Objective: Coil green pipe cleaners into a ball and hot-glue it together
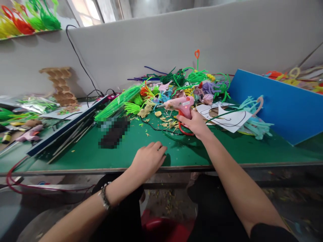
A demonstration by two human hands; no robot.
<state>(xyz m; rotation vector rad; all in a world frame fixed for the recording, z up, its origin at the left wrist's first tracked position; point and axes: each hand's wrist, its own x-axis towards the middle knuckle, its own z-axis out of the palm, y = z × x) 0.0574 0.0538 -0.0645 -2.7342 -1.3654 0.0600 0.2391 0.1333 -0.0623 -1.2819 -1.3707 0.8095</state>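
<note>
My right hand [198,125] is wrapped around the handle of a pink hot glue gun [179,103], whose nozzle points left over the pile. A small orange light shows on the gun's side, and its trigger is red-orange. Low over the table's front edge is my left hand [148,157], back up, its fingers bent together; whatever may be under them is hidden. Between the gun and the pile lie yellowish dried glue scraps [169,123]. Right of the gun, a white sheet with black curved lines [233,119] rests by pale turquoise pipe-cleaner pieces [257,126].
Colourful pipe-cleaner pieces [207,87] are heaped at the back, with a bright green bundle [118,101] on their left. A blue board [277,104] leans on the right; a blue-edged tray [68,124] holds thin sticks. A blurred-out black object [114,134] lies left of centre.
</note>
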